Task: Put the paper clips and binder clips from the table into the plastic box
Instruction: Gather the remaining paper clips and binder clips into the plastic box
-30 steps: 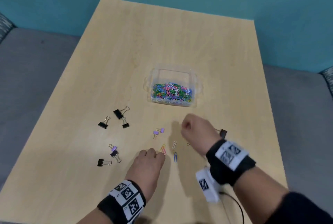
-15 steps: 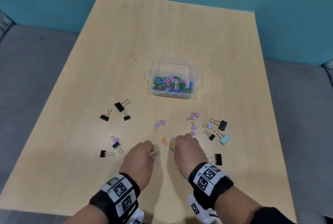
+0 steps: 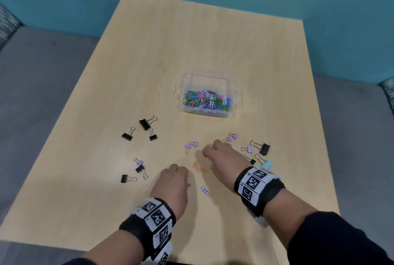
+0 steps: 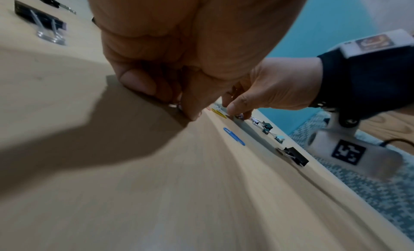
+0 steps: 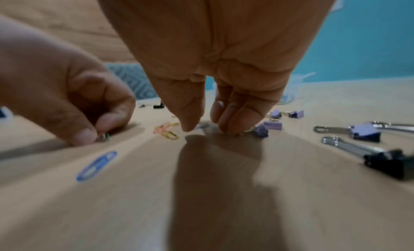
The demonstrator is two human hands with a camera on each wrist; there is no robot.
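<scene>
The clear plastic box [image 3: 234, 94] stands mid-table, holding a heap of coloured paper clips. My left hand [image 3: 173, 179] pinches a green paper clip [image 5: 105, 137] against the table between thumb and forefinger [image 4: 139, 83]. My right hand [image 5: 205, 129] points down at the table, thumb and fingers apart, with a pale paper clip [image 3: 209, 161] lying between them. Loose on the wood near both hands are pink and yellow paper clips [image 3: 197, 166] and a blue paper clip [image 3: 205, 191].
Black binder clips [image 3: 145, 125] lie at the left and more [image 3: 139, 167] at the near left. Small purple ones [image 3: 190, 145] sit before my hands. Right of my right hand lie black [image 3: 264, 149], purple and pale blue binder clips. The table's near edge [image 3: 64, 245] is close.
My right hand came down from near the box to the table, then shifted a little farther from me, uncovering the yellow and blue clips. My left hand stays on the green clip.
</scene>
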